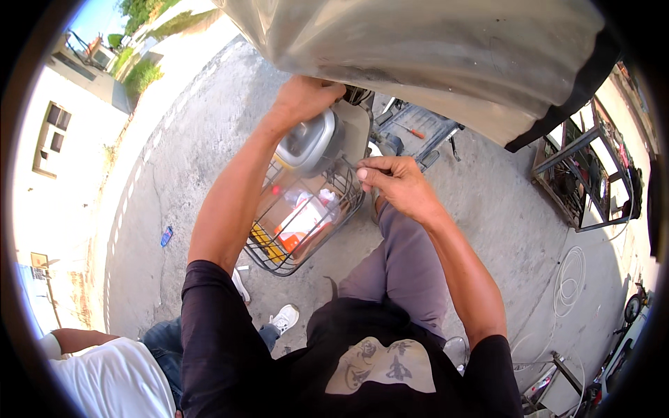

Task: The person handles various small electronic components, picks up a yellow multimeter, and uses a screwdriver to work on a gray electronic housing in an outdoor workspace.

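Note:
My left hand (306, 99) reaches up to the dark parts above a grey headlight housing (308, 145), its fingers curled closed; what they grip is hidden. Lower and to the right, my right hand (401, 187) pinches thumb and fingers together beside the housing, at the rim of a black wire basket (286, 270). Something thin and dark may be in that pinch, too small to name. Inside the basket lie a white and orange package (303, 221) and a yellow object (267, 242). A clear plastic sheet (418, 52) with a black edge hangs over the front.
Right of the headlight is a metal platform (412, 129) with an orange-handled screwdriver (414, 132) on it. Farther right stand a metal rack (585, 167) and a coiled white hose (571, 282). A person in a white shirt (115, 380) is at lower left. A blue item (166, 236) lies on the concrete.

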Demonstrator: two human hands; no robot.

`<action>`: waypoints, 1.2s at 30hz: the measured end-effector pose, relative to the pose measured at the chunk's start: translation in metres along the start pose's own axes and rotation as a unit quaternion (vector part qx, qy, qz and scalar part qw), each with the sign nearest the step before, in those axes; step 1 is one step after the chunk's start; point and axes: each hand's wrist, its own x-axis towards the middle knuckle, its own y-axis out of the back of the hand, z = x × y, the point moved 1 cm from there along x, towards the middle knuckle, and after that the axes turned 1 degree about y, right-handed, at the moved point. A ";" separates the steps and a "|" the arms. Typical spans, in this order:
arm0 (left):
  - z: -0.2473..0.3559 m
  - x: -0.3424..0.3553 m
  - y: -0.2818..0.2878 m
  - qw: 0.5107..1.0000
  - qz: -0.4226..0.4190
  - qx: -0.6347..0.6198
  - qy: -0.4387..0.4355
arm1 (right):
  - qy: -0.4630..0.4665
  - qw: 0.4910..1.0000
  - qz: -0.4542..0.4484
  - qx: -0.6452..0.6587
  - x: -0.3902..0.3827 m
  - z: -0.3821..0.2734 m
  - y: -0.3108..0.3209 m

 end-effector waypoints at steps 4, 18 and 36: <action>0.012 0.009 0.008 0.991 -0.049 -0.126 0.020 | 0.213 0.967 0.066 -0.125 0.008 0.028 0.001; -0.022 0.026 0.009 0.994 -0.030 -0.100 0.022 | 0.355 0.847 0.154 -0.364 0.009 0.017 -0.050; -0.083 0.007 0.026 0.941 0.055 -0.333 -0.036 | 0.239 0.920 0.279 -0.139 -0.048 0.132 0.027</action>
